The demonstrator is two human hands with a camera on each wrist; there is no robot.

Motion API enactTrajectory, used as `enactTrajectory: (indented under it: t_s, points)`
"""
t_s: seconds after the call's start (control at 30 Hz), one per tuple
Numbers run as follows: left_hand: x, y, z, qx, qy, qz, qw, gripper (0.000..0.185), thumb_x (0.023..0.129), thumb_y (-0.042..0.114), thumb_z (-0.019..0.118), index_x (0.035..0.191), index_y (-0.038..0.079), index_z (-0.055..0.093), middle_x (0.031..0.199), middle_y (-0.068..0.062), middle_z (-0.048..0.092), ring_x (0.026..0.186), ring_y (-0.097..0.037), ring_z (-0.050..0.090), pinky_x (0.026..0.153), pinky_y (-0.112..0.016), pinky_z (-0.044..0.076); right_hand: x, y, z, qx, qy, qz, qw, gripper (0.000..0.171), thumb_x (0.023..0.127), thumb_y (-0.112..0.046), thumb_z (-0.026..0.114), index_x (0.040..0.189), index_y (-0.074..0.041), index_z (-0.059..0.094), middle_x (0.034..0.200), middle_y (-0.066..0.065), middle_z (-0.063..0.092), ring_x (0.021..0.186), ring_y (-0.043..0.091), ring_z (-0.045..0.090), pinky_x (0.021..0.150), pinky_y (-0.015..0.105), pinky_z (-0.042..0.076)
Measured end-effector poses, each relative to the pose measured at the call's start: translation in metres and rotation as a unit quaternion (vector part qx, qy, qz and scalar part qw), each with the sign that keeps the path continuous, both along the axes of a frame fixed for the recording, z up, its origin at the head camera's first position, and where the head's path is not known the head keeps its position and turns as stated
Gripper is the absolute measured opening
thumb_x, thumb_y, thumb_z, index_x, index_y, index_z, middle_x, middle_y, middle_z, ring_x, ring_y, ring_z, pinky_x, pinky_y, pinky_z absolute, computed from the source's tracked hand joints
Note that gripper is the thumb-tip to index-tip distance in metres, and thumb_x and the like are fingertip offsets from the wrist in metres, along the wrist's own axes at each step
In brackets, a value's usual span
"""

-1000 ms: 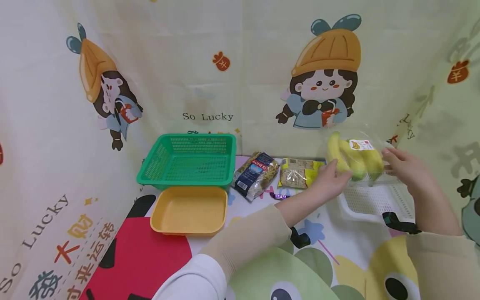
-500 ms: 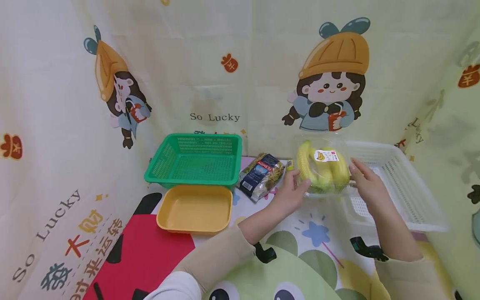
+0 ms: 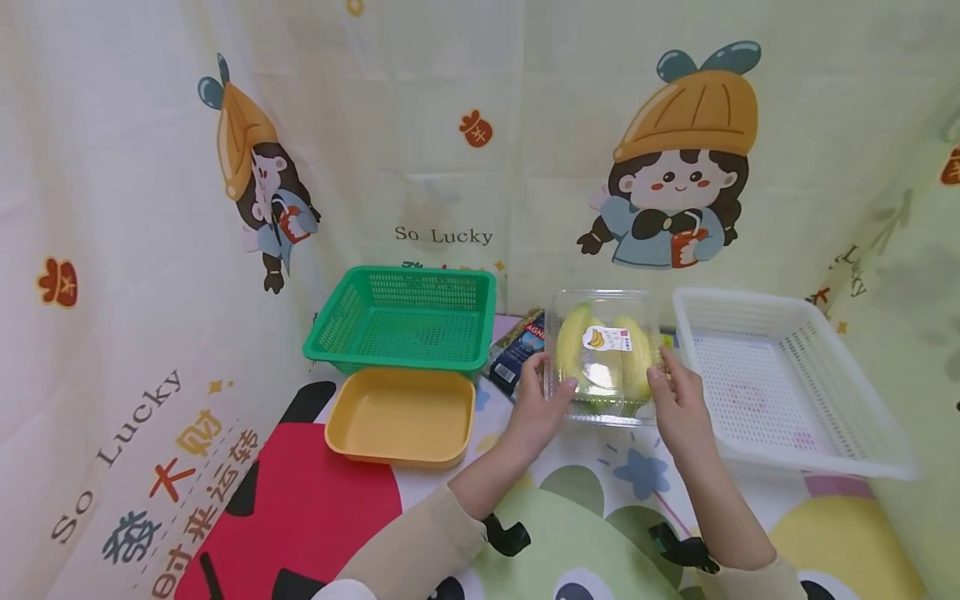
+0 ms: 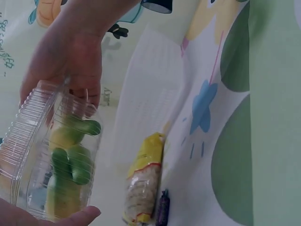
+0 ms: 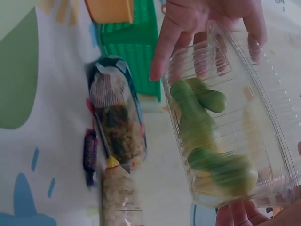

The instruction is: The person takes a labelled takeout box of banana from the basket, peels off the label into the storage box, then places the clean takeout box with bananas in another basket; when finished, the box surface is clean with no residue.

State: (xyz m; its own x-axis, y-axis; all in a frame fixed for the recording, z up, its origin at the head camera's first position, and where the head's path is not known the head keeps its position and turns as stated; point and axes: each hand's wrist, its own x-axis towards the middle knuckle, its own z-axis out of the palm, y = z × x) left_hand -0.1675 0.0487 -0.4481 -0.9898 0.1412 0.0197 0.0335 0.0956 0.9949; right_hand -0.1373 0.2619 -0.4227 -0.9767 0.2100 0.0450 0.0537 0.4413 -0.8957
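Note:
A clear plastic clamshell box of bananas [image 3: 603, 354] is held up off the table between both hands, its label facing me. My left hand [image 3: 536, 408] grips its left side, thumb on the front. On the right side my right hand [image 3: 678, 408] holds the edge with the thumb in front. In the wrist views the green banana stems [image 5: 193, 103] show through the box's wall. Behind the box lies a bag of pasta [image 3: 517, 354], partly hidden. A yellow-ended bag [image 4: 143, 183] and a small purple wrapped candy [image 5: 90, 155] show below the box in the wrist views.
A green basket [image 3: 480, 365] stands at the back left, with a yellow tray [image 3: 397, 461] in front of it. To the right is a white perforated basket [image 3: 862, 400]. A printed cloth covers the table and hangs behind as a backdrop.
Both hands have carried the box of bananas leftward and lower, away from the white basket, which is now uncovered. The box now hides part of the pasta bag. The head view has turned slightly left.

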Motion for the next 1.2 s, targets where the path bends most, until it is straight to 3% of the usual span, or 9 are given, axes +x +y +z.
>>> enactTrajectory:
  t_s: [0.2, 0.47, 0.53, 0.6, 0.7, 0.73, 0.93, 1.07, 1.2]
  points:
    - [-0.002, -0.012, -0.006, -0.027, 0.014, 0.02, 0.9993, 0.057, 0.097, 0.035, 0.053, 0.151, 0.03, 0.034, 0.155, -0.007, 0.034, 0.144, -0.029, 0.033, 0.118, -0.058, 0.027, 0.002, -0.009, -0.006, 0.024, 0.025, 0.02, 0.999, 0.059, 0.105, -0.043, 0.038, 0.158, -0.019, 0.026, 0.148, 0.023, 0.034, 0.126, 0.04, 0.045, 0.094, 0.049, 0.04]
    - [-0.016, -0.039, -0.01, -0.035, 0.003, -0.006, 0.9994, 0.053, 0.103, 0.034, 0.041, 0.155, 0.025, 0.031, 0.154, -0.008, 0.032, 0.13, -0.029, 0.043, 0.101, -0.05, 0.044, -0.015, 0.01, -0.002, 0.033, 0.017, 0.087, 0.996, 0.057, 0.106, -0.044, 0.034, 0.156, -0.015, 0.03, 0.152, 0.02, 0.038, 0.123, 0.035, 0.051, 0.087, 0.017, 0.048]
    - [-0.02, -0.048, -0.008, -0.037, -0.005, -0.02, 0.9991, 0.054, 0.103, 0.036, 0.041, 0.155, 0.027, 0.031, 0.153, -0.006, 0.033, 0.123, -0.028, 0.047, 0.093, -0.044, 0.049, -0.025, 0.019, 0.002, 0.022, 0.004, 0.097, 0.995, 0.061, 0.105, -0.047, 0.034, 0.157, -0.016, 0.026, 0.156, 0.019, 0.034, 0.127, 0.037, 0.05, 0.091, 0.021, 0.052]
    - [-0.024, -0.057, -0.007, -0.045, -0.005, -0.04, 0.9982, 0.053, 0.103, 0.037, 0.042, 0.154, 0.028, 0.033, 0.155, -0.004, 0.033, 0.123, -0.027, 0.047, 0.087, -0.041, 0.052, -0.038, 0.029, 0.006, 0.016, -0.011, 0.109, 0.994, 0.065, 0.104, -0.051, 0.033, 0.159, -0.019, 0.021, 0.16, 0.018, 0.029, 0.133, 0.041, 0.045, 0.102, 0.036, 0.051]
    - [-0.028, -0.067, -0.008, -0.063, -0.012, -0.066, 0.9957, 0.051, 0.103, 0.036, 0.042, 0.153, 0.033, 0.035, 0.156, -0.002, 0.032, 0.12, -0.027, 0.049, 0.079, -0.038, 0.054, -0.057, 0.042, 0.01, 0.01, -0.031, 0.141, 0.989, 0.069, 0.103, -0.055, 0.033, 0.16, -0.021, 0.015, 0.163, 0.018, 0.021, 0.141, 0.047, 0.034, 0.109, 0.061, 0.038]
    - [-0.029, -0.071, -0.009, -0.069, -0.012, -0.074, 0.9948, 0.049, 0.103, 0.035, 0.042, 0.152, 0.034, 0.037, 0.156, -0.001, 0.032, 0.126, -0.027, 0.046, 0.085, -0.041, 0.053, -0.062, 0.045, 0.01, 0.011, -0.038, 0.152, 0.988, 0.07, 0.102, -0.056, 0.033, 0.16, -0.022, 0.014, 0.164, 0.018, 0.018, 0.143, 0.048, 0.031, 0.109, 0.065, 0.035]
    - [-0.033, -0.086, -0.014, -0.091, 0.0, -0.132, 0.9871, 0.049, 0.103, 0.031, 0.041, 0.152, 0.026, 0.04, 0.158, -0.006, 0.031, 0.146, -0.03, 0.026, 0.117, -0.059, 0.027, -0.082, 0.05, 0.004, 0.005, -0.066, 0.253, 0.965, 0.066, 0.103, -0.056, 0.031, 0.159, -0.023, 0.019, 0.165, 0.015, 0.016, 0.146, 0.049, 0.023, 0.106, 0.066, 0.037]
    - [-0.035, -0.092, -0.017, -0.092, 0.003, -0.164, 0.9821, 0.048, 0.103, 0.028, 0.041, 0.151, 0.025, 0.042, 0.154, -0.005, 0.036, 0.141, -0.03, 0.034, 0.114, -0.057, 0.033, -0.087, 0.047, -0.002, -0.046, -0.086, 0.319, 0.943, 0.059, 0.106, -0.051, 0.023, 0.159, -0.024, 0.021, 0.164, 0.017, 0.019, 0.144, 0.051, 0.026, 0.107, 0.066, 0.037]
    - [-0.037, -0.096, -0.019, -0.105, 0.016, -0.187, 0.9765, 0.049, 0.102, 0.028, 0.04, 0.151, 0.026, 0.041, 0.155, -0.004, 0.035, 0.143, -0.028, 0.032, 0.116, -0.058, 0.03, -0.09, 0.041, -0.008, -0.091, -0.109, 0.347, 0.927, 0.056, 0.107, -0.047, 0.022, 0.159, -0.026, 0.02, 0.164, 0.018, 0.015, 0.142, 0.052, 0.029, 0.107, 0.06, 0.043]
